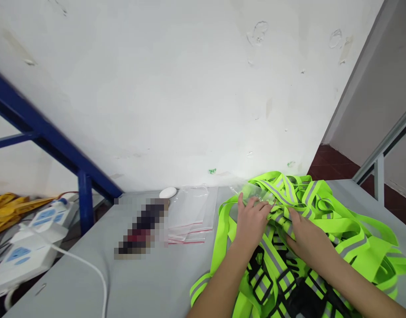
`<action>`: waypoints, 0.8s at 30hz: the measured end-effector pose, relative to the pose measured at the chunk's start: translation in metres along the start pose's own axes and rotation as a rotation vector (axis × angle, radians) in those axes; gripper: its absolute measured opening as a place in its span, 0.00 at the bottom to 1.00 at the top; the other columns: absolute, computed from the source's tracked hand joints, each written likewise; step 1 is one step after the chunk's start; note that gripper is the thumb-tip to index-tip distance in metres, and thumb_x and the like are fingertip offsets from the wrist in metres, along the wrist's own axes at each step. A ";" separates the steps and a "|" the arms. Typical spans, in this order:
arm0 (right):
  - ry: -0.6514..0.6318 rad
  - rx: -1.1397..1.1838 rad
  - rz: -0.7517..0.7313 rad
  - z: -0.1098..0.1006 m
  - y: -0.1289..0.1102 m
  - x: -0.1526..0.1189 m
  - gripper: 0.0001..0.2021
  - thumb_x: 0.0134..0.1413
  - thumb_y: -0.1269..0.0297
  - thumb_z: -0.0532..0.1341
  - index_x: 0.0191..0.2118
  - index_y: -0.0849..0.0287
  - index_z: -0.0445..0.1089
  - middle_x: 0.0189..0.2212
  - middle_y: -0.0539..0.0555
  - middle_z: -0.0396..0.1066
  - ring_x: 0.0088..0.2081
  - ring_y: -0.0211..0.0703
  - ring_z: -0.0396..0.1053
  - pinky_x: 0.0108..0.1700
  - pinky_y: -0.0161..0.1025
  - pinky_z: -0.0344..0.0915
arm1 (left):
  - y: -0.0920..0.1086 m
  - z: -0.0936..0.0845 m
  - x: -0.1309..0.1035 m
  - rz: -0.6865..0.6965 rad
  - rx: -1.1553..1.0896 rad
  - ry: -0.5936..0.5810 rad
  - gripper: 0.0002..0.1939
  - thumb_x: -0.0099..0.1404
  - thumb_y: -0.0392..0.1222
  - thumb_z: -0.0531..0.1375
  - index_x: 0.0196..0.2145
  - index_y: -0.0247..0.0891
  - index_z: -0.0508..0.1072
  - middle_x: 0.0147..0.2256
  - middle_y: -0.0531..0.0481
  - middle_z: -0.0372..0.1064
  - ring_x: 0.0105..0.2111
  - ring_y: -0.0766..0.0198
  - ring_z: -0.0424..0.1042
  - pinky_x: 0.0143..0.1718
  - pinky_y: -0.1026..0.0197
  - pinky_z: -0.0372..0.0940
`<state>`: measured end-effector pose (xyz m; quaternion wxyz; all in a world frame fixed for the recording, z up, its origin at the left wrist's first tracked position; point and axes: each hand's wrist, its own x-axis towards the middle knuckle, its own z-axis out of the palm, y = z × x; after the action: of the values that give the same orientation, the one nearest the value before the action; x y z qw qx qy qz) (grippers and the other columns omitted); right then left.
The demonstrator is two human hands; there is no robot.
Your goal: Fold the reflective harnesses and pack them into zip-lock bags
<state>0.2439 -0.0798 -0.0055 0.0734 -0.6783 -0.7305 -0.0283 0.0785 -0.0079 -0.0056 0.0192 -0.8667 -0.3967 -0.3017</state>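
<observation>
Head view: heap of neon-green reflective straps (350, 240) with black buckles (263, 287) fills lower right of frame, on grey tabletop (149, 282). Right hand (310, 240) grasps folded strap section within heap, fingers bent around it. Left hand (252, 221) touches same section and clear plastic bag (254, 191) just above; fingers curled, cannot tell whether they pinch bag, strap or both. Red-edged zip bags (192, 205) lie flat, lower centre; white power strips (32, 251), lower left.
</observation>
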 end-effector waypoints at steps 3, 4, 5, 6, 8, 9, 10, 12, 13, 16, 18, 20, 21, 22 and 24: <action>0.101 -0.041 -0.100 0.001 0.010 -0.004 0.22 0.55 0.72 0.56 0.56 0.65 0.61 0.49 0.64 0.71 0.47 0.54 0.71 0.42 0.45 0.70 | -0.001 0.002 0.000 0.006 -0.026 0.041 0.19 0.57 0.29 0.65 0.44 0.47 0.74 0.42 0.52 0.78 0.46 0.55 0.72 0.62 0.30 0.43; 0.139 -0.056 -0.134 -0.001 0.011 -0.003 0.20 0.55 0.72 0.56 0.55 0.64 0.62 0.49 0.63 0.71 0.47 0.54 0.71 0.41 0.45 0.70 | -0.001 0.002 -0.001 0.011 -0.040 0.057 0.19 0.58 0.30 0.65 0.45 0.47 0.73 0.42 0.53 0.78 0.46 0.56 0.73 0.63 0.31 0.41; 0.169 -0.069 -0.165 -0.004 0.011 -0.001 0.20 0.55 0.72 0.56 0.54 0.63 0.63 0.48 0.62 0.71 0.46 0.54 0.70 0.40 0.45 0.70 | -0.001 0.002 -0.001 0.015 -0.054 0.076 0.19 0.59 0.31 0.65 0.46 0.47 0.73 0.43 0.53 0.78 0.45 0.57 0.73 0.63 0.31 0.40; 0.191 -0.081 -0.193 -0.007 0.011 0.001 0.19 0.55 0.73 0.56 0.54 0.62 0.64 0.48 0.62 0.71 0.45 0.54 0.70 0.40 0.45 0.69 | -0.001 0.002 -0.001 0.019 -0.068 0.099 0.18 0.60 0.32 0.65 0.47 0.47 0.73 0.43 0.53 0.78 0.45 0.57 0.73 0.64 0.32 0.39; 0.225 -0.101 -0.249 -0.015 0.011 0.005 0.20 0.55 0.74 0.56 0.54 0.62 0.64 0.47 0.62 0.70 0.44 0.54 0.69 0.40 0.46 0.68 | 0.000 0.001 -0.001 0.030 -0.087 0.151 0.17 0.62 0.33 0.63 0.48 0.46 0.72 0.44 0.53 0.78 0.45 0.58 0.74 0.64 0.34 0.40; 0.237 -0.108 -0.275 -0.018 0.012 0.007 0.20 0.54 0.74 0.56 0.54 0.63 0.64 0.47 0.62 0.70 0.43 0.54 0.68 0.40 0.46 0.68 | 0.000 0.001 0.000 0.043 -0.093 0.177 0.16 0.63 0.34 0.62 0.48 0.46 0.72 0.44 0.53 0.77 0.46 0.58 0.74 0.64 0.36 0.42; 0.248 -0.112 -0.298 -0.022 0.013 0.009 0.21 0.54 0.74 0.57 0.55 0.63 0.65 0.47 0.62 0.70 0.43 0.54 0.68 0.40 0.46 0.67 | 0.000 0.001 0.000 0.063 -0.100 0.199 0.14 0.64 0.34 0.61 0.48 0.45 0.73 0.45 0.52 0.77 0.47 0.59 0.74 0.64 0.38 0.45; 0.265 -0.118 -0.333 -0.026 0.015 0.012 0.22 0.54 0.74 0.57 0.55 0.63 0.65 0.48 0.63 0.69 0.43 0.53 0.67 0.41 0.47 0.66 | 0.001 0.002 0.001 0.122 -0.125 0.229 0.12 0.67 0.34 0.59 0.47 0.44 0.73 0.46 0.51 0.77 0.48 0.59 0.74 0.63 0.43 0.52; 0.270 -0.120 -0.343 -0.028 0.015 0.014 0.22 0.54 0.74 0.58 0.56 0.63 0.65 0.48 0.63 0.69 0.43 0.53 0.66 0.42 0.47 0.66 | 0.002 0.002 0.002 0.149 -0.147 0.239 0.12 0.67 0.35 0.58 0.47 0.43 0.73 0.46 0.50 0.77 0.49 0.59 0.73 0.62 0.45 0.55; 0.298 -0.115 -0.334 -0.027 0.017 0.019 0.21 0.54 0.74 0.58 0.55 0.63 0.65 0.48 0.63 0.68 0.43 0.53 0.66 0.42 0.46 0.65 | 0.008 0.001 0.002 0.164 -0.254 0.261 0.13 0.67 0.35 0.57 0.49 0.41 0.71 0.48 0.48 0.76 0.52 0.58 0.71 0.63 0.44 0.55; 0.334 -0.097 -0.303 -0.023 0.016 0.022 0.21 0.55 0.73 0.58 0.55 0.63 0.65 0.47 0.63 0.68 0.44 0.54 0.65 0.42 0.45 0.65 | 0.014 -0.002 0.002 0.152 -0.365 0.254 0.16 0.66 0.33 0.55 0.51 0.40 0.68 0.50 0.46 0.74 0.55 0.57 0.69 0.64 0.42 0.51; 0.375 -0.070 -0.266 -0.019 0.015 0.024 0.20 0.55 0.72 0.57 0.55 0.63 0.64 0.46 0.62 0.68 0.45 0.54 0.65 0.41 0.44 0.65 | 0.021 -0.005 0.001 0.111 -0.521 0.255 0.18 0.65 0.31 0.52 0.52 0.40 0.66 0.52 0.45 0.72 0.55 0.58 0.69 0.65 0.42 0.51; 0.390 -0.058 -0.250 -0.017 0.014 0.026 0.20 0.55 0.72 0.57 0.55 0.62 0.64 0.45 0.62 0.68 0.45 0.54 0.65 0.40 0.43 0.65 | 0.025 -0.006 0.001 0.043 -0.610 0.289 0.17 0.65 0.31 0.51 0.51 0.40 0.65 0.51 0.45 0.72 0.54 0.59 0.70 0.63 0.43 0.54; 0.400 -0.049 -0.239 -0.016 0.012 0.027 0.20 0.56 0.71 0.57 0.55 0.62 0.63 0.44 0.61 0.68 0.45 0.54 0.66 0.40 0.43 0.65 | 0.028 -0.006 0.002 -0.069 -0.690 0.355 0.14 0.66 0.32 0.51 0.49 0.41 0.65 0.49 0.44 0.72 0.52 0.60 0.71 0.61 0.45 0.58; 0.416 -0.043 -0.237 -0.016 0.008 0.029 0.19 0.57 0.70 0.57 0.55 0.62 0.63 0.43 0.61 0.68 0.45 0.53 0.66 0.41 0.42 0.65 | 0.032 -0.004 0.005 -0.403 -0.797 0.525 0.08 0.66 0.39 0.55 0.43 0.41 0.63 0.44 0.45 0.72 0.45 0.61 0.73 0.51 0.52 0.68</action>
<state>0.2509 -0.0525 0.0137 0.2044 -0.5688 -0.7734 -0.1914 0.1007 -0.0275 0.0066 -0.2721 -0.6081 -0.3918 -0.6346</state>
